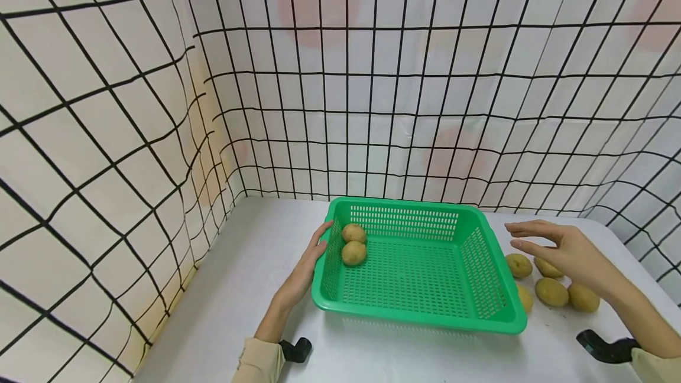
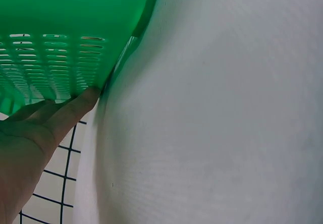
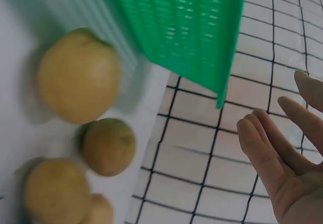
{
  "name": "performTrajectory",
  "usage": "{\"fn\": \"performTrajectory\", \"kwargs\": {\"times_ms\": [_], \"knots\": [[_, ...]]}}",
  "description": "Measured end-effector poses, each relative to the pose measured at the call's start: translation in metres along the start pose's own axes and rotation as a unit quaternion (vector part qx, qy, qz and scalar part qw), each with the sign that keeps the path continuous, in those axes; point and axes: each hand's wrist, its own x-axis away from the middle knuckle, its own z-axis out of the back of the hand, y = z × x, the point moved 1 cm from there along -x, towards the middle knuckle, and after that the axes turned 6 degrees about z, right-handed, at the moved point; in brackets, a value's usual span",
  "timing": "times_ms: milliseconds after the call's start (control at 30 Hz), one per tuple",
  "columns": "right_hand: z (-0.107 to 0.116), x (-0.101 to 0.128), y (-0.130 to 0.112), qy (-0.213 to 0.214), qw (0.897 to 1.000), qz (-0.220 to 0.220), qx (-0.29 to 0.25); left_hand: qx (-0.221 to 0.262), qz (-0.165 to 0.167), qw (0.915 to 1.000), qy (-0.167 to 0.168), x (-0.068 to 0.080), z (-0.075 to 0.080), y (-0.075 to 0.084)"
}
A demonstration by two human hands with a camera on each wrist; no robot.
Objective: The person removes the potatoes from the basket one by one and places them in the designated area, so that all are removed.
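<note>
The left hand (image 1: 301, 273), fingers fairly straight and gripping nothing, touches the left wall of the basket (image 1: 420, 318); light pressure should steady it. Two potatoes (image 1: 353, 253) lie inside, left. The right hand (image 1: 569, 253), empty, fingers parted from thumb, hovers near the loose potatoes (image 1: 551, 292); gripping one singly would avoid rolling others.

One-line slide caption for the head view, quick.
Left hand touches green plastic basket with two potatoes inside; empty right hand hovers near loose potatoes.

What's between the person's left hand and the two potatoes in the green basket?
The basket's left wall: the left hand touches it from outside, while the two potatoes lie inside near it, as the head view shows.
</note>
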Motion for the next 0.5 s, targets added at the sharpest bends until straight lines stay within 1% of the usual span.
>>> {"fn": "performTrajectory", "kwargs": {"times_ms": [67,233,367,500], "knots": [[0.002,-0.008,-0.007,-0.009,1.0,0.005,-0.006,-0.001,0.0,1.0,0.0,0.0,0.0,0.001],[0.006,-0.033,-0.026,-0.023,0.999,0.044,-0.019,-0.009,0.0,1.0,-0.001,0.0,0.001,0.001],[0.004,-0.056,-0.04,-0.039,0.996,0.078,-0.026,-0.009,-0.002,1.0,0.0,0.0,0.001,0.0],[-0.001,-0.077,-0.052,-0.049,0.993,0.103,-0.034,-0.005,-0.003,1.0,0.002,0.0,0.0,-0.001]]}}
